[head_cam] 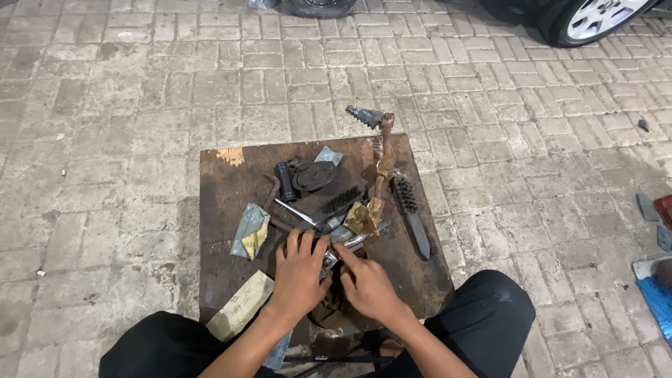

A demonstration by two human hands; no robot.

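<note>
My hands (336,276) are boxed in at 12 o'clock by tool clutter: wire brush (411,213), rusty bar (381,175). Board (224,189) free at 10 o'clock; sandpaper (252,231) at 9.

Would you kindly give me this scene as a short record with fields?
Setting: brick paving, car wheel at top right
Work surface: rusty metal plate
Left hand: resting on a shiny metal part
Right hand: touching the same part
Nearby: wire brush, black disc, sandpaper piece
</note>
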